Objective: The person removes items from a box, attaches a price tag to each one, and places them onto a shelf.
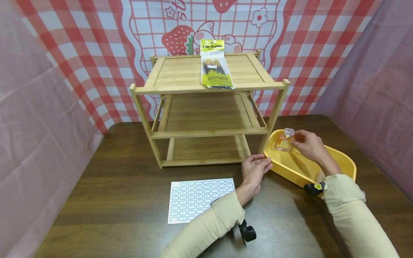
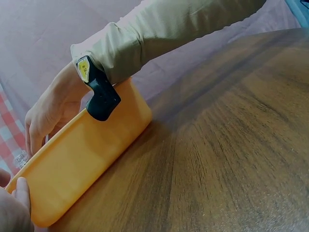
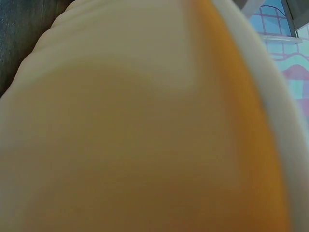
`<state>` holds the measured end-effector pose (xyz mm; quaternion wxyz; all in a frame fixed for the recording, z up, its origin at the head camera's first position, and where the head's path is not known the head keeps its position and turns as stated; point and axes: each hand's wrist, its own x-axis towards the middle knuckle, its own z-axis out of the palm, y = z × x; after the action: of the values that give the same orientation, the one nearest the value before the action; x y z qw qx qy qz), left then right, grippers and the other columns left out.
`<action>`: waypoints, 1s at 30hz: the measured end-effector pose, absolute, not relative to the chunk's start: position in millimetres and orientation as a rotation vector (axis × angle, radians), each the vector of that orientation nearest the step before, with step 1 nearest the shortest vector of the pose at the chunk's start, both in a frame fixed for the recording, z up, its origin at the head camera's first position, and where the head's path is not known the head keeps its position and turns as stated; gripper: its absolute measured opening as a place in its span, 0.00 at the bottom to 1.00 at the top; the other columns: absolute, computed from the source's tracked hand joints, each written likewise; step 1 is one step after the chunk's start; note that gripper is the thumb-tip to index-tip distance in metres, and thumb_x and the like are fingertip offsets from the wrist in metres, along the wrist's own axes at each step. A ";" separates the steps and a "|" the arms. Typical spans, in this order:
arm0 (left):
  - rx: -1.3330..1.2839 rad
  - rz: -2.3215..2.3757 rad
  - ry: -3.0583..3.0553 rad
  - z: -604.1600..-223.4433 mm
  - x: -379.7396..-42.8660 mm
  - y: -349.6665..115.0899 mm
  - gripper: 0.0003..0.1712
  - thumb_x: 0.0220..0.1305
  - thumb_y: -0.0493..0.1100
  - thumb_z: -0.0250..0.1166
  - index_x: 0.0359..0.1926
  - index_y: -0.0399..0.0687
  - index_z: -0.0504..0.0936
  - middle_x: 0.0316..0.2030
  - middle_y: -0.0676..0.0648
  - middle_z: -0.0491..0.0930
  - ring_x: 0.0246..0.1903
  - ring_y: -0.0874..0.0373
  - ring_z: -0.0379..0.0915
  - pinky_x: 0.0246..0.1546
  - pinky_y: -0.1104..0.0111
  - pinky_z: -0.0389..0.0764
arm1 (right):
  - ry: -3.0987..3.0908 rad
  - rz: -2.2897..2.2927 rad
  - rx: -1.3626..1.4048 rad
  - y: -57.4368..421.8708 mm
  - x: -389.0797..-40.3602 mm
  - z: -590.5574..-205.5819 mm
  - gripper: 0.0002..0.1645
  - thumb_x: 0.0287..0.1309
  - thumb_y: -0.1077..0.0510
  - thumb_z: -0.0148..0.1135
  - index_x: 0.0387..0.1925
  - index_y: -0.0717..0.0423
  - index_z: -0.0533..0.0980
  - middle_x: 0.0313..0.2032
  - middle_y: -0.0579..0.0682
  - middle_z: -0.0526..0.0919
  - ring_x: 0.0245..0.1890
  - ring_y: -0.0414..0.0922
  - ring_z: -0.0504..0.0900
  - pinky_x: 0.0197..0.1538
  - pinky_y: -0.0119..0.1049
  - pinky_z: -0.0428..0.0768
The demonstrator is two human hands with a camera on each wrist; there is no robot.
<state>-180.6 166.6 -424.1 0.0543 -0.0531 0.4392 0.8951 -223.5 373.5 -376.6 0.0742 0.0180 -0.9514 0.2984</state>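
Note:
In the head view my right hand (image 1: 309, 145) pinches a small perfume bottle (image 1: 284, 142) by its side. This bottle has clear glass, amber liquid and a clear stopper, and stands out over the left end of a yellow plastic bin (image 1: 287, 170). My left hand (image 1: 253, 172) holds the bin's near left corner; the left wrist view has its fingertips (image 2: 22, 191) against the outer wall, right below the rim. From there, only the bottle's stopper (image 2: 21, 159) shows above the bin's edge. A blurred yellow surface (image 3: 145, 145) fills most of the right wrist view.
A three-tier wooden rack (image 1: 209, 134) stands behind my left hand, close to the bin. On its top shelf lies a packet of artist brushes (image 1: 216, 68). A sheet of printed labels (image 1: 193, 197) lies on the brown table (image 1: 113, 200), partly under my left forearm.

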 end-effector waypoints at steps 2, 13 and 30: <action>-0.164 2.720 1.344 -424.0 -180.6 167.1 0.11 0.56 0.19 0.67 0.41 0.27 0.81 0.29 0.43 0.82 0.26 0.59 0.81 0.38 0.67 0.88 | -2.856 0.892 0.054 373.9 -223.7 -376.2 0.25 0.69 0.62 0.62 0.58 0.80 0.70 0.50 0.77 0.80 0.51 0.70 0.79 0.53 0.61 0.78; -0.212 2.709 1.363 -422.2 -181.0 168.6 0.11 0.56 0.19 0.68 0.40 0.29 0.81 0.29 0.43 0.81 0.27 0.58 0.81 0.39 0.67 0.88 | -2.839 0.885 0.034 372.9 -226.7 -377.8 0.25 0.66 0.62 0.66 0.54 0.78 0.71 0.48 0.76 0.81 0.49 0.69 0.81 0.48 0.49 0.81; -0.248 2.703 1.401 -422.0 -181.4 170.9 0.12 0.54 0.18 0.68 0.40 0.28 0.81 0.27 0.44 0.81 0.27 0.57 0.82 0.39 0.66 0.88 | -2.852 0.862 0.082 374.2 -229.0 -380.7 0.23 0.65 0.62 0.68 0.50 0.78 0.71 0.46 0.76 0.81 0.47 0.69 0.81 0.46 0.55 0.80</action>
<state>-181.4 170.9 -422.0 0.0432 -0.0812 0.4583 0.8840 -229.0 374.2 -380.7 0.0802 0.0273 -0.9538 0.2882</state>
